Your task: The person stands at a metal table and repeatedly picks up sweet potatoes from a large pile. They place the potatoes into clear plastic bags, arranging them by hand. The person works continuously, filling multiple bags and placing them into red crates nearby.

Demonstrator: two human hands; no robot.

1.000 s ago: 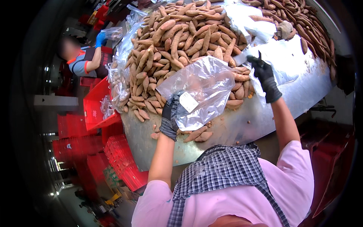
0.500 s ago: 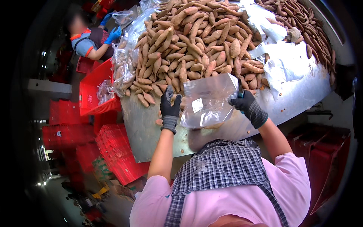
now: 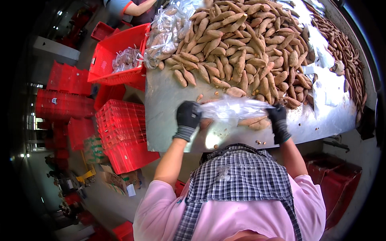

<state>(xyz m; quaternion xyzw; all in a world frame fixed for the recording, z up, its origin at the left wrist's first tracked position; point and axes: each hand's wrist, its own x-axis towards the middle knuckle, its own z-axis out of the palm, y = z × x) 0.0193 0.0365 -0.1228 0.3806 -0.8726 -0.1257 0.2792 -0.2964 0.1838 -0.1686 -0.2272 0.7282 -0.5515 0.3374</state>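
Note:
A clear plastic bag [image 3: 233, 109] is stretched sideways between my two gloved hands, above the near part of the metal table [image 3: 163, 108]. My left hand [image 3: 188, 117], in a dark glove, is closed on the bag's left end. The other end is gripped by my right hand [image 3: 278, 120], gloved alike. Several sweet potatoes [image 3: 257, 123] lie on the table behind and below the bag, partly covered by it. Just beyond rises a large heap of sweet potatoes [image 3: 241, 52]. The bag is smeared by motion, so its opening cannot be made out.
Filled clear bags [image 3: 169, 30] lie at the heap's left. A red crate [image 3: 116, 76] holding bagged produce stands off the table's left edge, with stacked red crates [image 3: 122, 132] nearer. White sheeting [image 3: 327, 90] and darker, thinner roots [image 3: 341, 44] lie right. A co-worker's arm [image 3: 138, 7] shows at top left.
My left hand, open before, has taken hold of the bag. The bag, earlier hanging from my right hand, is now pulled taut between both. My view has shifted, moving the heap rightward.

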